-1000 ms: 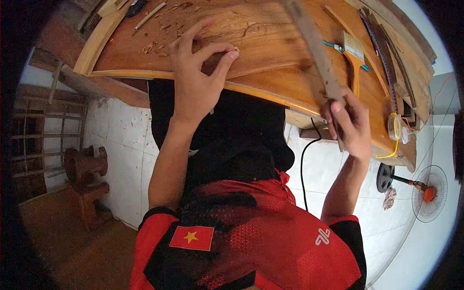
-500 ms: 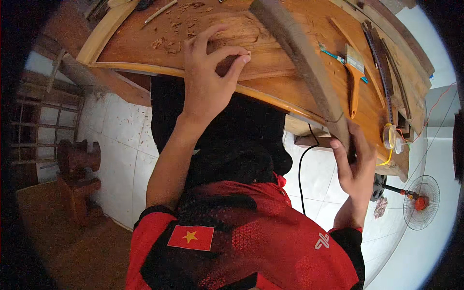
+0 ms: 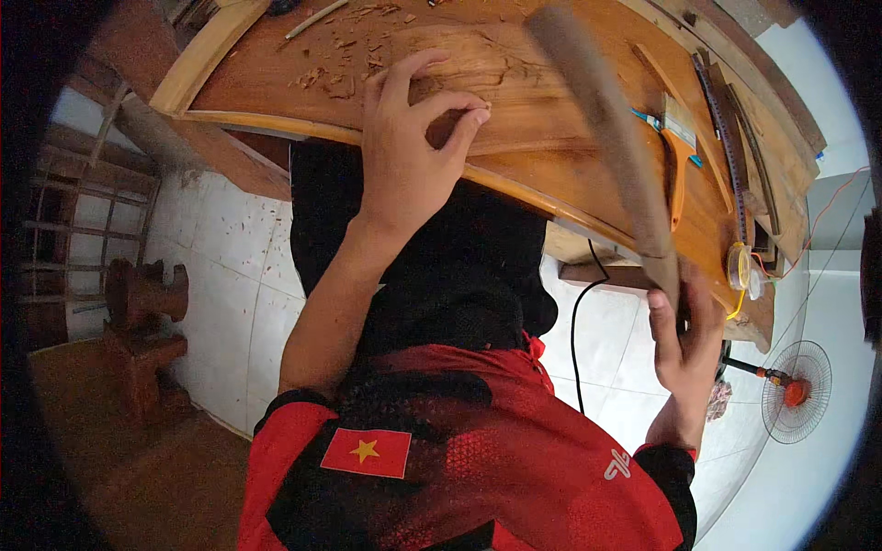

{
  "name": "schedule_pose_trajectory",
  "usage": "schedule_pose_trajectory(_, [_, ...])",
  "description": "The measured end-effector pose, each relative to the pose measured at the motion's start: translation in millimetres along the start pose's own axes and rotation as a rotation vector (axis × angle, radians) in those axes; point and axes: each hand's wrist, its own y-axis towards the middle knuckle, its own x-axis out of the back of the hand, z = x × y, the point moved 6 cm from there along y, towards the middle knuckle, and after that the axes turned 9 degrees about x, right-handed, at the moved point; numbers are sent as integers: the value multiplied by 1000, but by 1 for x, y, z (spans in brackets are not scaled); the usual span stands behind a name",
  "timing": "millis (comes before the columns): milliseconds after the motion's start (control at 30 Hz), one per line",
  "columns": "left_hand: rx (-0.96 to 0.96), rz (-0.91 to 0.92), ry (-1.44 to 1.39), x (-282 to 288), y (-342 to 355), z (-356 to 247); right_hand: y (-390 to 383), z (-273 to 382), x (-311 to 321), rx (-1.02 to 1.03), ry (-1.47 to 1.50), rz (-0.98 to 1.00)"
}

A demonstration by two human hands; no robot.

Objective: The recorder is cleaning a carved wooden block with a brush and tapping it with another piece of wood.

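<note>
My left hand [image 3: 409, 161] rests on the carved wood panel [image 3: 514, 83] at its near edge. The fingers are curled, thumb and forefinger pinched together on the surface; I cannot tell whether they hold anything small between them. My right hand [image 3: 682, 335] is clamped round the lower end of a long wooden mallet [image 3: 606, 138], which slants up and across the panel, blurred in the picture, its upper end above the carving near the top rim of the view.

The panel lies on the bench [image 3: 230, 46], filling the upper part of the view. Wood chips [image 3: 335, 78] are scattered on it, just left of my left hand. To the right of the mallet lies a brush [image 3: 678, 151] with an orange handle and pale bristles, and beyond it a long dark ruler [image 3: 726, 138] running along the panel's far side. At the panel's right corner sits a clear roll of tape [image 3: 740, 266], near my right hand.

A black cable [image 3: 577, 321] hangs down from under the bench. Below, on the tiled floor [image 3: 230, 303], an orange fan [image 3: 795, 390] stands at the right and a dark wooden stool [image 3: 138, 321] at the left. On my red shirt [image 3: 478, 459] is a red rectangular patch with a yellow star [image 3: 365, 452].
</note>
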Motion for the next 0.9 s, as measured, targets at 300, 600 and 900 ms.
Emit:
schedule_pose_trajectory(300, [11,-12,16,2,-1,-1,-2,3,-4,-12,-43,20])
schedule_pose_trajectory(600, [-36,-43,-38,29,-7,-3,-6,-14,6,-198,273,-120])
schedule_pose_trajectory(900, [-69,0,4,21,-11,9,-2,-12,-4,-86,156,-54])
